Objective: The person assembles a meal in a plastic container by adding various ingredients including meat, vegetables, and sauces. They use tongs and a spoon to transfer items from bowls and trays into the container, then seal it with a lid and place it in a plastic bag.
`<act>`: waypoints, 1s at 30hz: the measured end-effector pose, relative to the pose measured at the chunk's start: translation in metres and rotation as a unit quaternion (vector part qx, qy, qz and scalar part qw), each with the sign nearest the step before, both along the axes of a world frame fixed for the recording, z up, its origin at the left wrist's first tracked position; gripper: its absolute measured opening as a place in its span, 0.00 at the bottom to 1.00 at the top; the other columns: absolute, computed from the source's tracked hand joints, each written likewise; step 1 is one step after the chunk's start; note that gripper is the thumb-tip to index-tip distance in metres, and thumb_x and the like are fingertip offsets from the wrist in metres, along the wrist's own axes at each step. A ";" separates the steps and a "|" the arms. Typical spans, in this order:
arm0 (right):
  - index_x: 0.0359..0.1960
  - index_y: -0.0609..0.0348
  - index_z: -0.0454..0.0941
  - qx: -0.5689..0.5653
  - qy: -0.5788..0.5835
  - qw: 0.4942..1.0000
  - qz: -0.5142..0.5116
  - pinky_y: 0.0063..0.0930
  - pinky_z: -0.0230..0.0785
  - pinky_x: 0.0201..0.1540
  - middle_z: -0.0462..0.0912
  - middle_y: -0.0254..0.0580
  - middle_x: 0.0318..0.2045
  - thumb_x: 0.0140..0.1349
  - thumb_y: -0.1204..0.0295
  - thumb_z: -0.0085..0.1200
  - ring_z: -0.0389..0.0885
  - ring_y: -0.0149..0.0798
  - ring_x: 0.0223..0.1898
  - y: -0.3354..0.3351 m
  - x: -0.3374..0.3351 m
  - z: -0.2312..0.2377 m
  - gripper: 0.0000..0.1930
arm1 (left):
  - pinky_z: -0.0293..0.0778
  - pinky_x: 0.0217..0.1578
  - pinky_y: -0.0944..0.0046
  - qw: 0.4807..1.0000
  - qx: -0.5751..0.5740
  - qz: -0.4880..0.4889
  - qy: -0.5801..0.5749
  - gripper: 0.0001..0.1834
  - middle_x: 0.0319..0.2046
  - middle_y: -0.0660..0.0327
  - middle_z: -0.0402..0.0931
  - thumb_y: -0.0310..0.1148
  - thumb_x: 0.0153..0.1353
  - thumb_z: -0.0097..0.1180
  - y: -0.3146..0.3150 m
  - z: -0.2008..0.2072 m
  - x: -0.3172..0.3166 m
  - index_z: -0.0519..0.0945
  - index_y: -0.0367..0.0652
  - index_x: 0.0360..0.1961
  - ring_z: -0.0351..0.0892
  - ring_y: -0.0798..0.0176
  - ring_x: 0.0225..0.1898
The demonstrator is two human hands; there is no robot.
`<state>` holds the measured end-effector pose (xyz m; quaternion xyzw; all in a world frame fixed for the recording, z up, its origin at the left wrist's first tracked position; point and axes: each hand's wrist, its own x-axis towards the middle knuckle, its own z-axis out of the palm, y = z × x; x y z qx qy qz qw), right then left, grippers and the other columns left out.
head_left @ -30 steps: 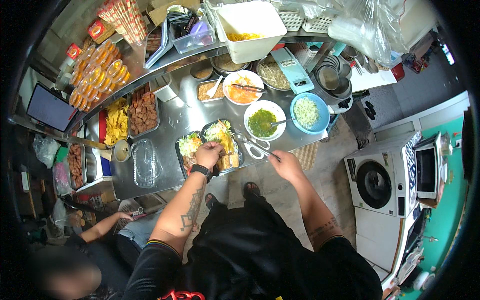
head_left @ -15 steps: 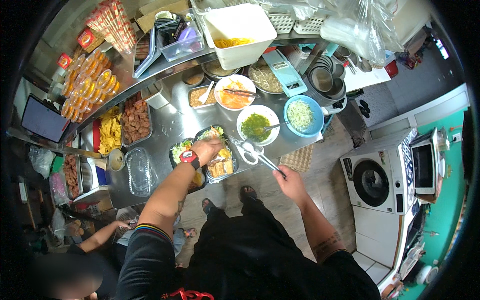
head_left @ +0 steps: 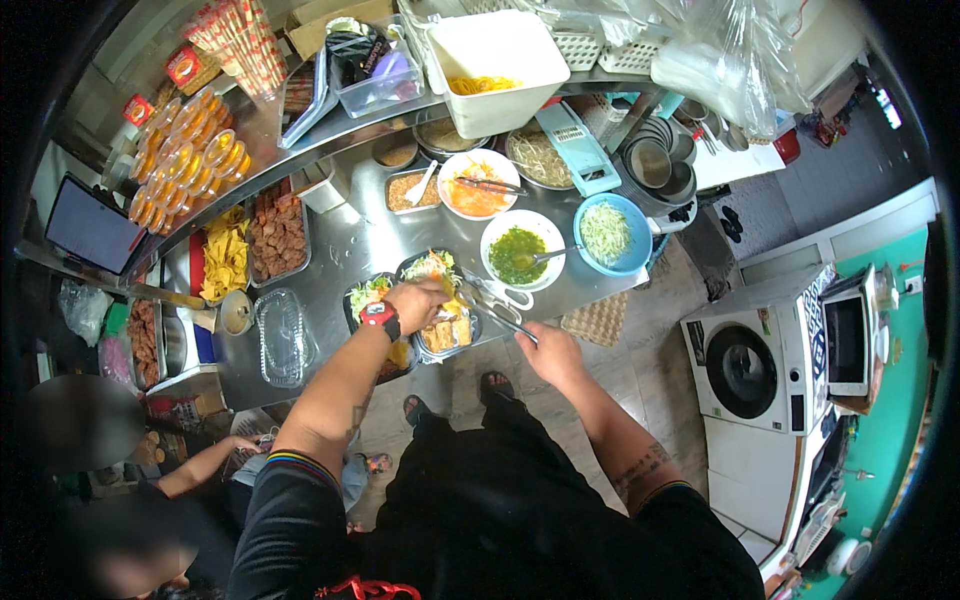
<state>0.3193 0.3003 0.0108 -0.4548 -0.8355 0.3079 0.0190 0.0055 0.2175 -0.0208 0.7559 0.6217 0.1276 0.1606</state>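
Note:
My left hand, with a red watch at its wrist, reaches over a black takeaway tray. Its fingers are bent together at the food; what they hold, if anything, is hidden. Beneath the hand are shredded salad and golden fried pieces. My right hand is closed round the handle of a long metal utensil, whose far end reaches the tray's right side. Whether it is tongs or a spoon is unclear. White-handled scissors lie beside it. A second filled tray stands partly under my left arm.
Behind are a bowl of green sauce, a bowl of shredded carrot and a blue bowl of shredded cabbage. A clear plastic container stands left, near a meat tray. A shelf overhangs the counter. Other people are at lower left.
My right hand has moved left, toward the tray, bringing the metal utensil with it. My left hand stays over the food. The whole view has shifted slightly.

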 end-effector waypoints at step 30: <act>0.62 0.61 0.76 0.091 0.080 0.972 0.202 0.51 0.71 0.61 0.83 0.66 0.48 0.66 0.57 0.51 0.82 0.63 0.53 0.084 -0.419 0.025 0.27 | 0.78 0.40 0.54 0.587 -0.308 0.674 -0.326 0.21 0.38 0.55 0.86 0.49 0.63 0.63 -0.537 -0.093 0.253 0.86 0.42 0.44 0.86 0.50 0.38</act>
